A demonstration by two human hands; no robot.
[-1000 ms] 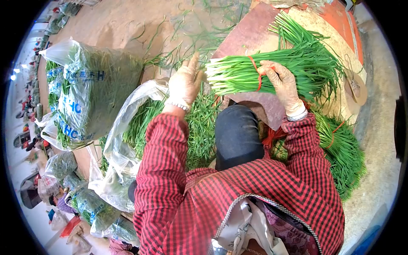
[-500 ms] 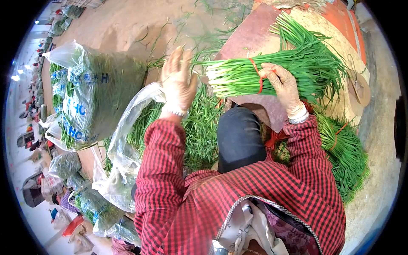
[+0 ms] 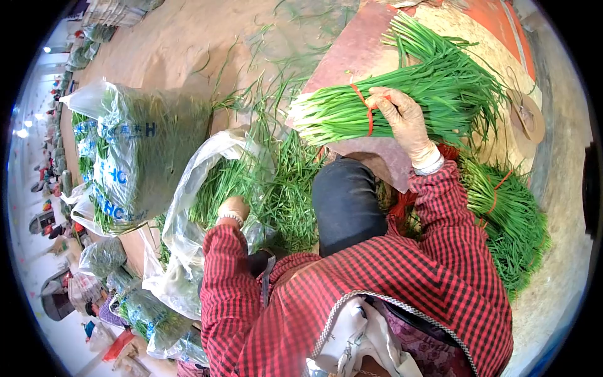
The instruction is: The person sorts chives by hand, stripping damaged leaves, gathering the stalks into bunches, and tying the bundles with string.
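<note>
Pinching the red band (image 3: 370, 120), right hand (image 3: 403, 120) crosses bundle's (image 3: 443, 100) edge; left hand's (image 3: 233, 207) grip unclear.

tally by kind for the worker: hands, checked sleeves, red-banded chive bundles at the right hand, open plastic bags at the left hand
Left hand and right hand: 2
Checked sleeves: 2
Red-banded chive bundle: 1
Open plastic bag: 1
Total: 6

This looks like a produce-packing hall, with bagged greens (image 3: 149, 312) at lower left, lights (image 3: 22, 132) at far left, and loose stalks (image 3: 317, 50) strewn across the floor (image 3: 169, 47).
</note>
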